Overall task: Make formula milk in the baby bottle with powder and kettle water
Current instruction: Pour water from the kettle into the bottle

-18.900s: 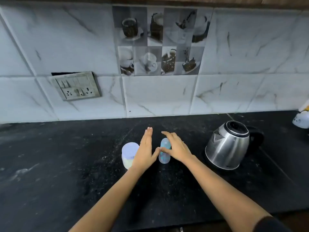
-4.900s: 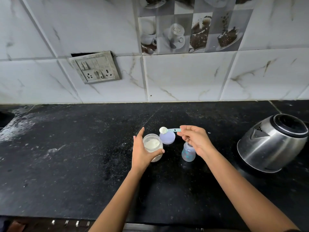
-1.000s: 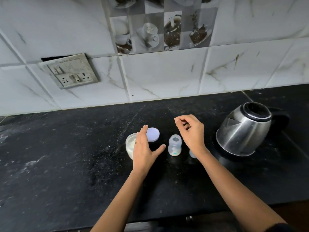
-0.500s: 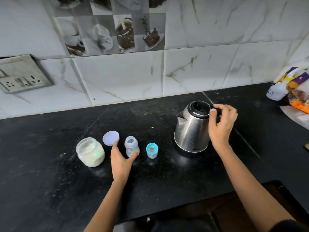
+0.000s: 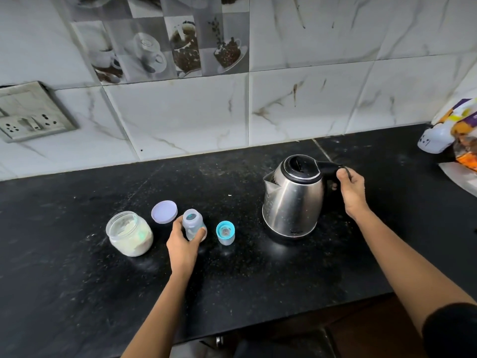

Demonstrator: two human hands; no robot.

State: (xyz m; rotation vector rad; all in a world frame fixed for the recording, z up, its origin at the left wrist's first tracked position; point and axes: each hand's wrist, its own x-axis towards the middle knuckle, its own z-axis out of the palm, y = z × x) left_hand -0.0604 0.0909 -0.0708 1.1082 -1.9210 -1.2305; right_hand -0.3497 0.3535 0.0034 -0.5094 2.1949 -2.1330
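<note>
The black counter (image 5: 77, 280) holds everything. Near the middle of it, closer to the front edge, the left hand (image 5: 184, 241) has its fingers and thumb curled round the little baby bottle (image 5: 192, 223). The bottle stands up straight with its top off. Just to its right stands its blue cap (image 5: 225, 232). To its left is the open powder jar (image 5: 130, 233), and the jar's round lid (image 5: 164, 211) lies flat a bit behind.

Farther back and to the right stands the shiny kettle (image 5: 293, 200). Its spout points toward the bottle. The right hand (image 5: 352, 188) is wrapped round the black handle.

I think the water comes next. The bottle's mouth is very small, so the spout should come right over it and tip slowly. The left hand should hold the bottle tight and keep its fingers low, because the water may be hot.

The kettle's top is closed, so I cannot tell how much water is inside. I cannot tell if powder is in the bottle. Some bags (image 5: 462, 140) at the far right edge are cut off.
</note>
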